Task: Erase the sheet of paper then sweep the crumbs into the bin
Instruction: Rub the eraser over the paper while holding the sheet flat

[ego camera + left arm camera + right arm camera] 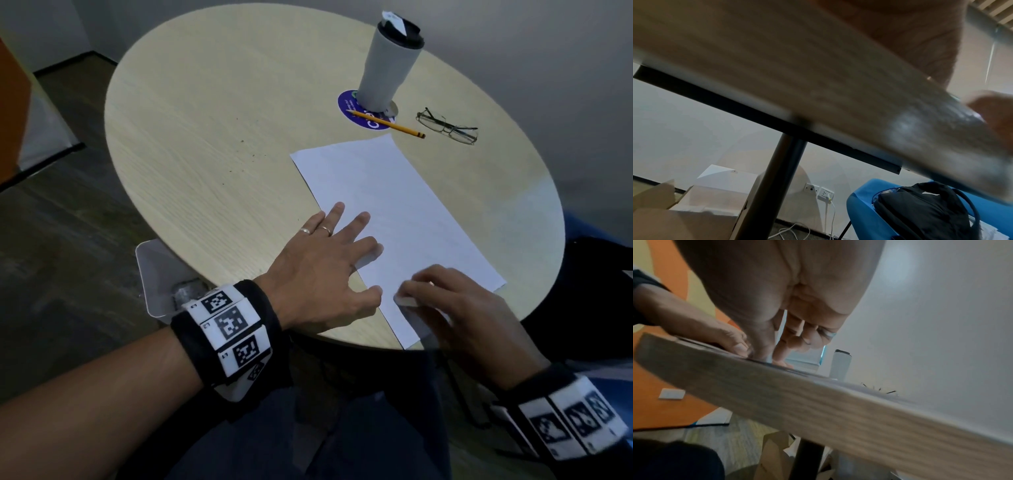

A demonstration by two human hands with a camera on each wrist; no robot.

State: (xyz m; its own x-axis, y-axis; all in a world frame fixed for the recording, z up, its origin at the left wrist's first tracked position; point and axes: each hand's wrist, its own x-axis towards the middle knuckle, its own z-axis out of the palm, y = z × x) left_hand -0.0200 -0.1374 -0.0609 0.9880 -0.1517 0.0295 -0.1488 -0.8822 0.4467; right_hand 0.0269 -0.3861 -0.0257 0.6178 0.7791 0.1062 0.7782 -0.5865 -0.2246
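Note:
A white sheet of paper (400,212) lies slantwise on the round wooden table (212,102). My left hand (342,253) rests flat on the sheet's left edge with its fingers spread. My right hand (442,294), blurred, pinches a small white eraser (406,300) against the sheet near its near corner. Dark crumbs (253,156) are scattered on the table left of the paper. A clear plastic bin (152,274) sits below the table's near left edge. In the right wrist view, the right hand's fingers (781,340) press down beside the left thumb (733,344).
At the back of the table a grey tumbler (390,58) stands on a blue coaster (349,106), with a yellow pencil (387,124) and glasses (448,128) beside it. Under the table are a black pole leg (777,186), cardboard boxes (715,203) and a black backpack (920,211).

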